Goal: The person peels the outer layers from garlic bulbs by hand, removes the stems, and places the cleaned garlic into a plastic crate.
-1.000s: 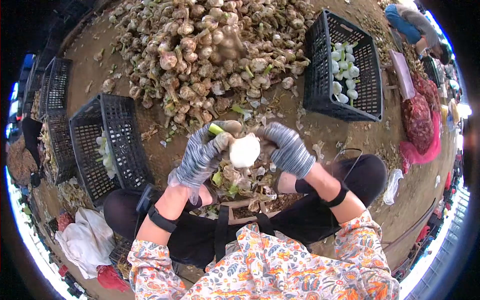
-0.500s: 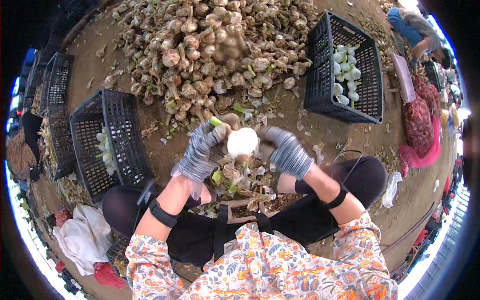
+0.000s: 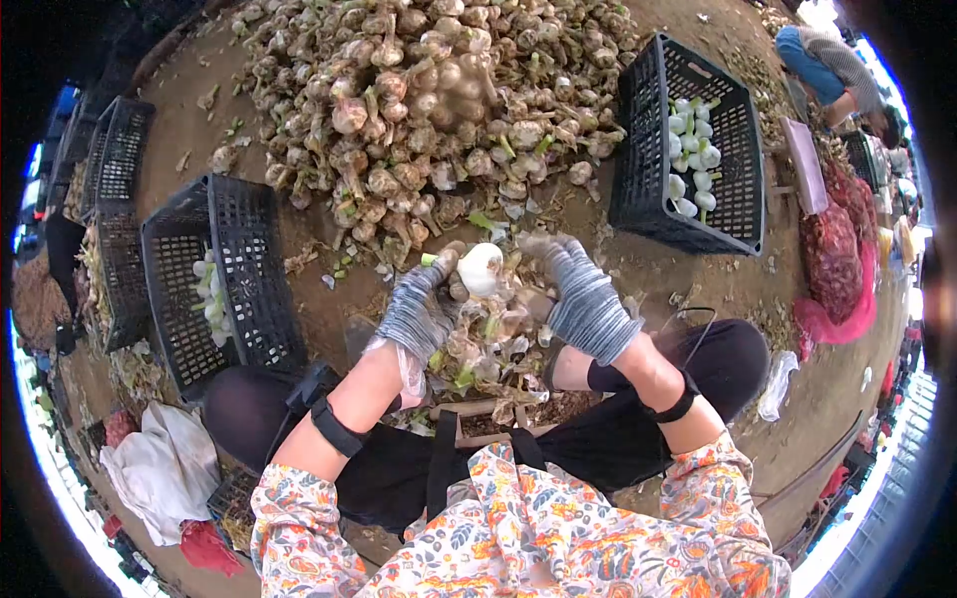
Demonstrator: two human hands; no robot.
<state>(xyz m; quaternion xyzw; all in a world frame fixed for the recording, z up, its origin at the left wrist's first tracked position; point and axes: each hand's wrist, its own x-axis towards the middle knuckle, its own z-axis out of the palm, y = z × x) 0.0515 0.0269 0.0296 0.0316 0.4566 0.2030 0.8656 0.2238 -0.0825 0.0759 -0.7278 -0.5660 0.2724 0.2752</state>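
One garlic bulb [image 3: 481, 270] | left hand [image 3: 420, 306]: gripping it | right hand [image 3: 588, 304]: half-spread, beside it

crumpled white cloth [image 3: 162, 466] left, clear plastic [image 3: 778, 387] right

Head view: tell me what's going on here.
The person's gloved left hand holds a white garlic bulb; the gloved right hand is close by, partly blurred. Loose skins lie below. Ahead is a heap of brownish garlic, with a left crate and a right crate beside it, each holding whitish bulbs.
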